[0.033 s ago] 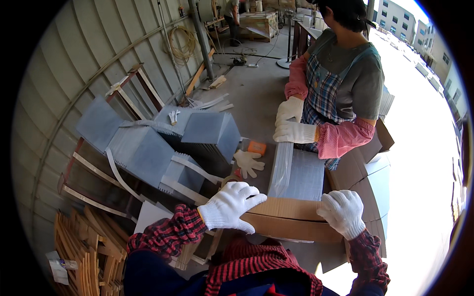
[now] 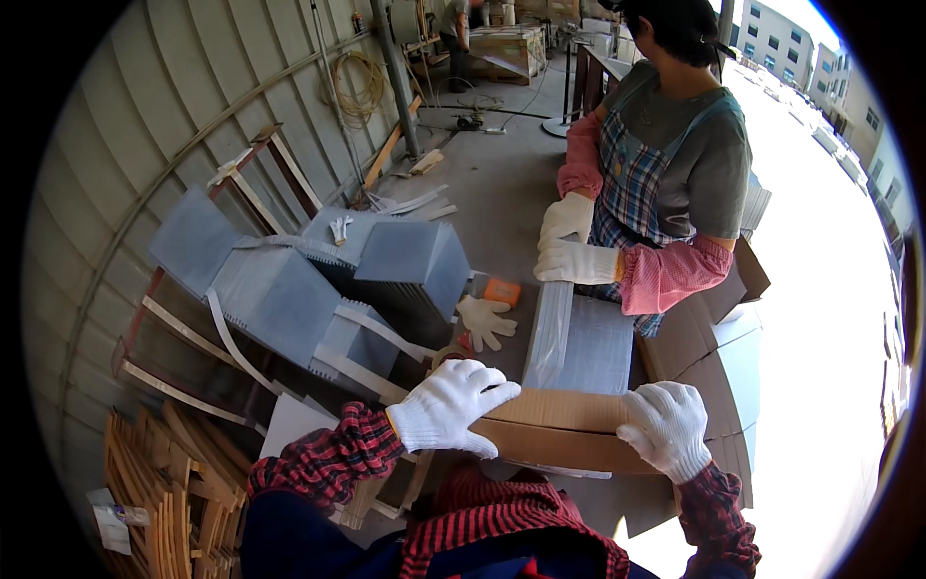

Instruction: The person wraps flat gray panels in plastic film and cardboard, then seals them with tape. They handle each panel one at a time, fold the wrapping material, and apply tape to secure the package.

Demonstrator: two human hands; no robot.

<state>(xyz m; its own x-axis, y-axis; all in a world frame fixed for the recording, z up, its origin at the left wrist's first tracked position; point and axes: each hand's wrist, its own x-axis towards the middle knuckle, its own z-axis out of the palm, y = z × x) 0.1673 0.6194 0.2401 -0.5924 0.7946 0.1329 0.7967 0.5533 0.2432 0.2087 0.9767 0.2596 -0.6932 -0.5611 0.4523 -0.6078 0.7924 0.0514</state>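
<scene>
A long brown cardboard carton (image 2: 555,425) lies crosswise in front of me, over the near end of a stack of grey slabs (image 2: 593,343). My left hand (image 2: 451,407), in a white knitted glove, spans the carton's left end, thumb on the near side and fingers on the far side. At the right end, my right hand (image 2: 667,425), gloved alike, curls its fingers over the cardboard. Across from me a co-worker's gloved hands (image 2: 574,246) rest one above the other at the far end of the slabs.
Grey slabs (image 2: 275,289) with pale strips lean in rows on the left. Wooden pieces (image 2: 178,492) are piled at lower left. A loose glove (image 2: 485,321) and an orange box (image 2: 502,291) lie left of the stack. Flattened cardboard (image 2: 694,338) stands on the right.
My right hand has shifted slightly, its fingers turned more over the carton's end. My left hand and the co-worker's hands hold nearly the same places.
</scene>
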